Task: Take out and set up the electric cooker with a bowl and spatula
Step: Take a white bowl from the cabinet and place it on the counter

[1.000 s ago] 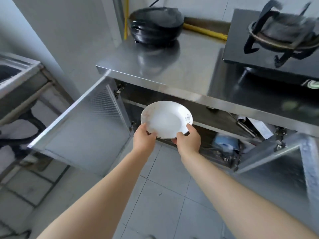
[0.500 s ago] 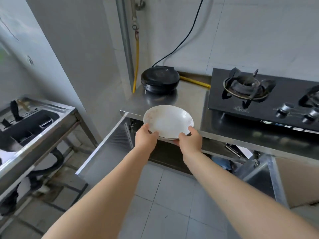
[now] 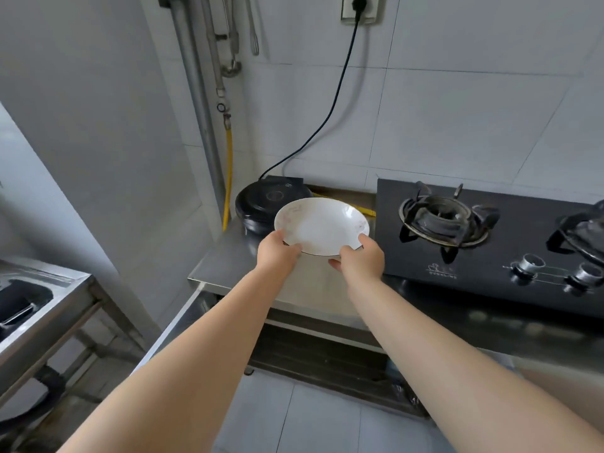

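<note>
A shallow white bowl (image 3: 322, 225) with a faint pink pattern is held above the steel counter (image 3: 225, 266). My left hand (image 3: 276, 255) grips its near left rim and my right hand (image 3: 361, 258) grips its near right rim. Behind the bowl, at the counter's back left corner, sits the black electric cooker (image 3: 261, 204), lid shut, its black cord running up to a wall socket (image 3: 359, 8). The bowl hides the cooker's right side. No spatula is in view.
A black two-burner gas stove (image 3: 490, 243) fills the counter to the right. A yellow gas hose (image 3: 228, 171) runs down the corner wall. The cabinet door (image 3: 173, 328) below stands open. A steel sink unit (image 3: 36, 308) is at the left.
Both hands have lifted the bowl from in front of the open cabinet up over the counter, toward the cooker. The view has risen with it.
</note>
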